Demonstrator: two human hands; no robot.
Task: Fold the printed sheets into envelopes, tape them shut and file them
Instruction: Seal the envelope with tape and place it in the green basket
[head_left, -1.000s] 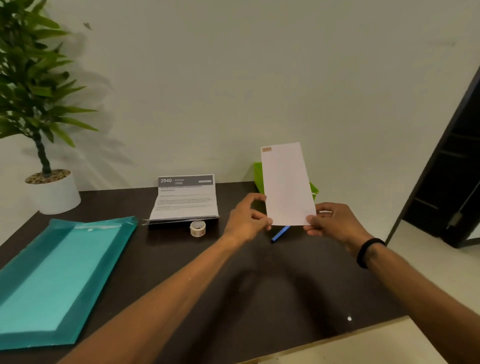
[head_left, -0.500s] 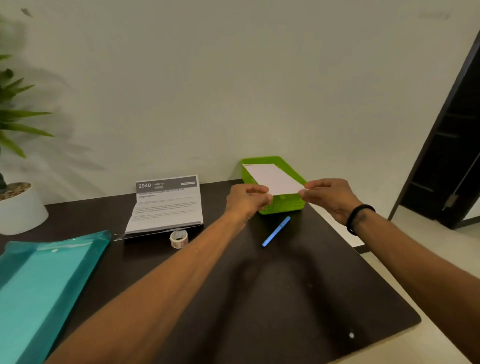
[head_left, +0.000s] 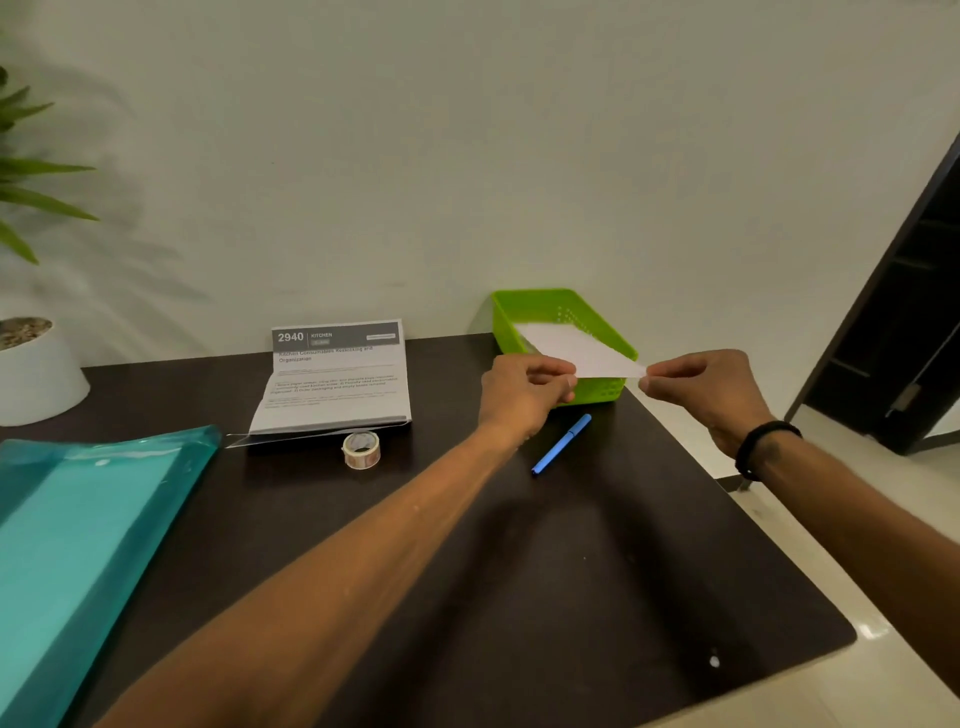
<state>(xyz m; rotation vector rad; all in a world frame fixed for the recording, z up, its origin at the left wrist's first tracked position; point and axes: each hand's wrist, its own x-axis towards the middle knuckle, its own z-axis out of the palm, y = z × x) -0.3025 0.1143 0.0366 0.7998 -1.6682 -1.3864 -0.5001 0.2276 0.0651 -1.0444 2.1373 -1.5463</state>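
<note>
A white folded envelope (head_left: 576, 347) lies nearly flat over the green basket (head_left: 540, 304) at the back of the dark table, its far end inside the basket. My left hand (head_left: 524, 392) pinches the envelope's near left corner. My right hand (head_left: 701, 389), with a black wristband, pinches its near right corner. A stack of printed sheets (head_left: 335, 382) headed "2940 KITCHEN" rests at the back centre, its top sheet folded up. A small roll of tape (head_left: 361, 450) stands just in front of the stack.
A blue pen (head_left: 561, 443) lies slantwise on the table (head_left: 519, 571) below the basket. A teal plastic folder (head_left: 78, 545) covers the left side. A potted plant in a white pot (head_left: 36, 371) stands at far left. The table's right edge drops to a tiled floor and a dark doorway.
The envelope went from upright in front of me to nearly flat, then lower into the green basket. Both hands kept hold of its near corners, and my view turned right.
</note>
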